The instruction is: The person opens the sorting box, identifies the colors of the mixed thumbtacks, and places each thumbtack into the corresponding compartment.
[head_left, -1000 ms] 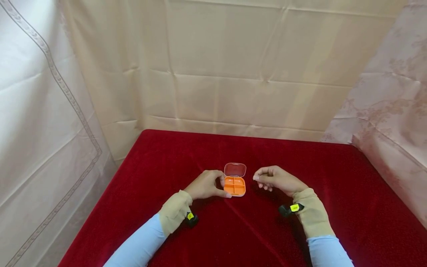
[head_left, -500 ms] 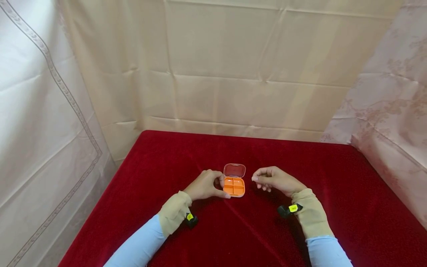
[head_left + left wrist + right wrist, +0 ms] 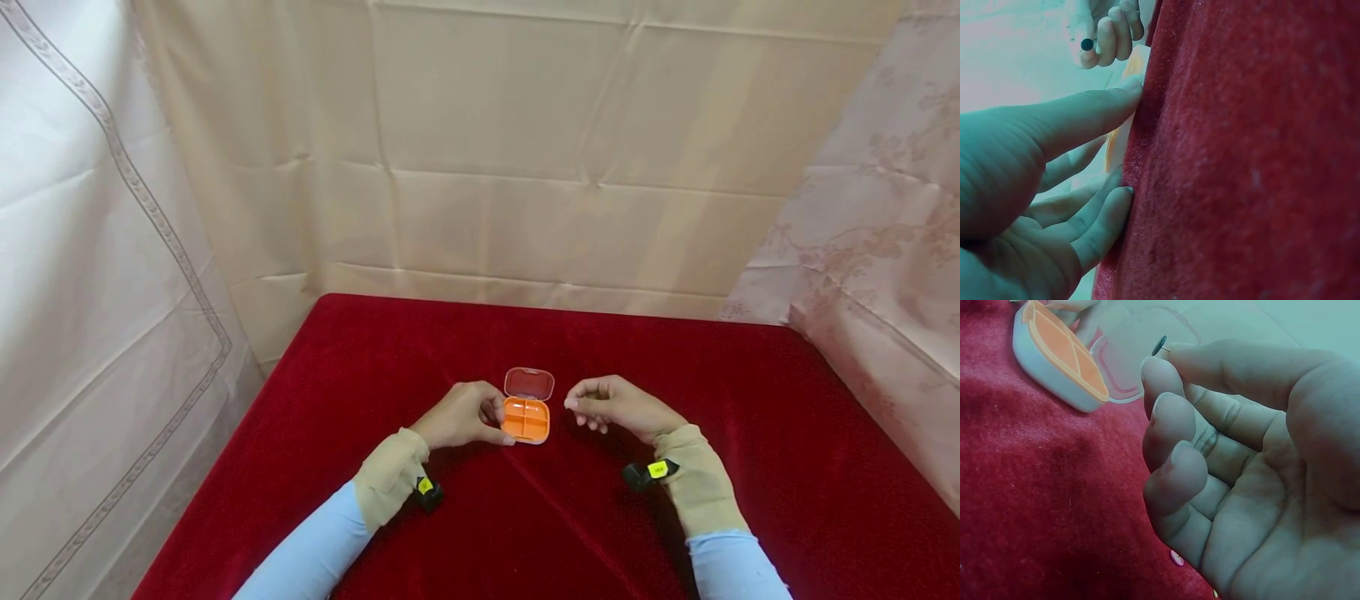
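In the head view, a small orange pill box (image 3: 526, 420) with four-way dividers lies on the red cloth, its clear lid (image 3: 529, 383) raised away from me. My left hand (image 3: 463, 414) holds the box's left side between thumb and fingers. Just right of the box, my right hand (image 3: 618, 405) is held with thumb and index finger together. In the right wrist view, those fingertips pinch a small pin with a flat dark round head (image 3: 1159, 345); its thin metal shaft shows. That dark disc (image 3: 1087, 44) also appears in the left wrist view.
Red velvety cloth (image 3: 420, 350) covers the table. A small pink round piece (image 3: 1177, 557) lies on it below my right hand, with a bit of something yellow (image 3: 1215, 593) nearby. Beige curtains (image 3: 510, 167) hang behind, and pale ones at both sides.
Very little differs. The pill box and both hands sit a few pixels further left in view, and the box looks turned very slightly. Both grips stay the same.
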Demonstrator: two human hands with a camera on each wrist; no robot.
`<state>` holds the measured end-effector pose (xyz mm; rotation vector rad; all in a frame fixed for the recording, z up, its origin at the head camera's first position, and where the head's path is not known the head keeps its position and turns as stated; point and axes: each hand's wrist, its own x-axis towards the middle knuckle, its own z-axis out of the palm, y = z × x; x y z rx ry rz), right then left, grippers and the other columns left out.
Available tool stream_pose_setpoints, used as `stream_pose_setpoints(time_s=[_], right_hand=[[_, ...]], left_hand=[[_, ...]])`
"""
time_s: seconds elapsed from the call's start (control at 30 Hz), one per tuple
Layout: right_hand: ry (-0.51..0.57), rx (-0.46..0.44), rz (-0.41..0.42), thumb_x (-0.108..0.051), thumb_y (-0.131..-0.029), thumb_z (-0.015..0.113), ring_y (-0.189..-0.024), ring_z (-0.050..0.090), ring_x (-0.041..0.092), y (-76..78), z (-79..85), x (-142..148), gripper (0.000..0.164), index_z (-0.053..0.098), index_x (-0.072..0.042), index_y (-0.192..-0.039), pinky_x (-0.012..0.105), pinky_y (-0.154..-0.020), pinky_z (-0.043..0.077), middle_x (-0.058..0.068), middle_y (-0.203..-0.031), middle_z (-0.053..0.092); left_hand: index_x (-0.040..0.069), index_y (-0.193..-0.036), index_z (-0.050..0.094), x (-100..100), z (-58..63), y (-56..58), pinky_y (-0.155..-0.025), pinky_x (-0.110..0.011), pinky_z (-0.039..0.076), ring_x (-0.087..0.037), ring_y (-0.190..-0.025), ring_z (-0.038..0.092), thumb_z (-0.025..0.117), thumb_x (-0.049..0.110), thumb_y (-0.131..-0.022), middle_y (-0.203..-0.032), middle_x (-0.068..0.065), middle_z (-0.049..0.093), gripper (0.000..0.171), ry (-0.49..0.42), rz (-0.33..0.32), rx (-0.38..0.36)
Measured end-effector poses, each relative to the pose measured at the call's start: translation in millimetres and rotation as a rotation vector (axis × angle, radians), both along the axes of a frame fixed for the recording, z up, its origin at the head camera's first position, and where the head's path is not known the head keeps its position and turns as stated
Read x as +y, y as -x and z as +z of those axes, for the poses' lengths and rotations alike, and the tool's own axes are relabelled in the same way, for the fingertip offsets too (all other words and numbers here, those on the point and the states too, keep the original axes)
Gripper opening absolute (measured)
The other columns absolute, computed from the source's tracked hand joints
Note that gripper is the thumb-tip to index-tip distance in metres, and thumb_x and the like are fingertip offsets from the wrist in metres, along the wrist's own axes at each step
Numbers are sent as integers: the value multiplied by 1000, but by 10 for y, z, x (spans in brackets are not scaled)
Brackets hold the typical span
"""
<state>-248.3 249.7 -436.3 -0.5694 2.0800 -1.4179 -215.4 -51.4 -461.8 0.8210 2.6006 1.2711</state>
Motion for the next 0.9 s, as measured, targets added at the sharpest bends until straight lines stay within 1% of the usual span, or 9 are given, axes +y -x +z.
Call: stream_pose_setpoints(time_s=[0.13,0.23,0.37,0.5,0.73,0.9], right_hand=[[-6,2,-4,-22,-97,61,-68,54,15,-7,9,-23,35,60,10,-111,27,-57,45,13,-83,61],[-37,25,0,-24,-96,63,-68,54,16,-11,18,-58,35,62,8,-110,27,-57,46,14,-84,62],[-89,69,5,-29,-94,65,-68,55,18,-17,25,-110,36,64,5,-107,28,-56,46,14,-85,62],[-117,79,-8,-28,-94,65,-68,54,18,-31,15,-140,33,65,3,-106,28,-56,46,14,-86,62],[-125,79,-3,-28,-94,65,-68,55,19,-49,-10,-167,33,65,3,-107,28,-56,46,14,-87,62],[-125,82,-8,-28,-94,65,-69,55,20,-45,-15,-183,32,65,2,-106,29,-57,47,14,-87,62]], left_hand=[[13,-81,66,-3,14,-1,-69,-20,50,-8,-78,63,87,27,-70,-83,4,65,28,11,8,-16],[13,-81,66,-3,21,0,-69,-20,50,-8,-78,63,87,27,-70,-83,4,65,28,17,11,-21],[13,-80,66,5,29,6,-68,-19,50,-7,-76,63,87,27,-70,-82,3,64,28,16,5,3],[14,-79,65,14,28,10,-68,-18,50,-6,-76,63,87,29,-70,-81,4,63,28,25,3,28],[14,-81,66,8,-12,6,-68,-19,50,-7,-77,62,87,31,-70,-83,4,62,29,27,5,17],[15,-77,65,8,-6,3,-67,-19,50,-6,-75,62,87,30,-71,-81,5,62,27,20,7,20]])
